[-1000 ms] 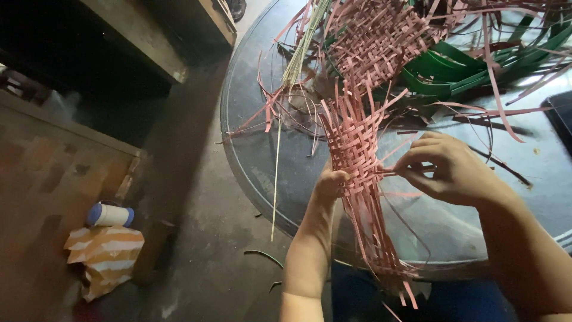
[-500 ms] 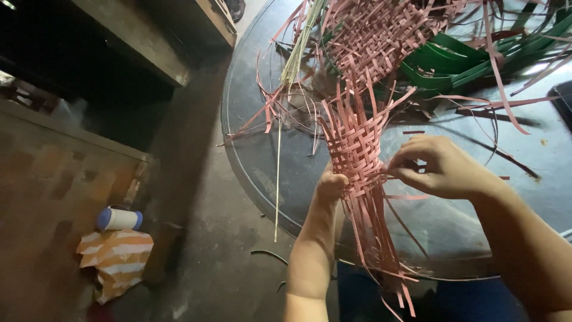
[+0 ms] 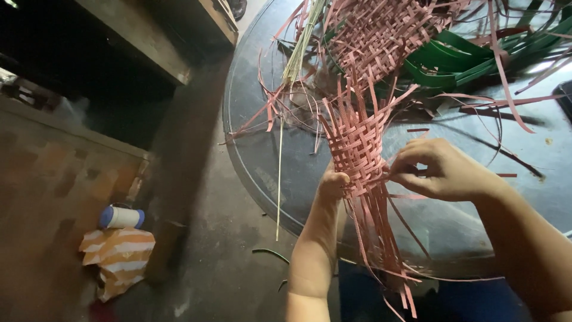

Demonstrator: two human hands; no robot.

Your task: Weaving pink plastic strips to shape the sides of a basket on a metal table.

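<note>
Weaving in pink strips (image 3: 356,146) sits between your two hands, a narrow plaited band held up over the near edge of the round dark table (image 3: 262,161). Your left hand (image 3: 332,183) is closed on the band's left edge, fingers curled behind it so you cannot see them. Your right hand (image 3: 444,170) pinches loose strips at the band's right edge, thumb and fingers drawn close together around them. Below your hands the unwoven strip ends (image 3: 387,250) hang down past the table rim, spreading slightly apart. Above, the band runs into a wider woven pink panel (image 3: 381,33) lying on the table, and just beside that lies a heap of green strips (image 3: 459,62). A pale thin stick (image 3: 279,179) leans over the table's left edge. Down on the floor to your left a white roll with a blue end (image 3: 121,217) rests touching an orange-and-white striped bag (image 3: 118,259).
</note>
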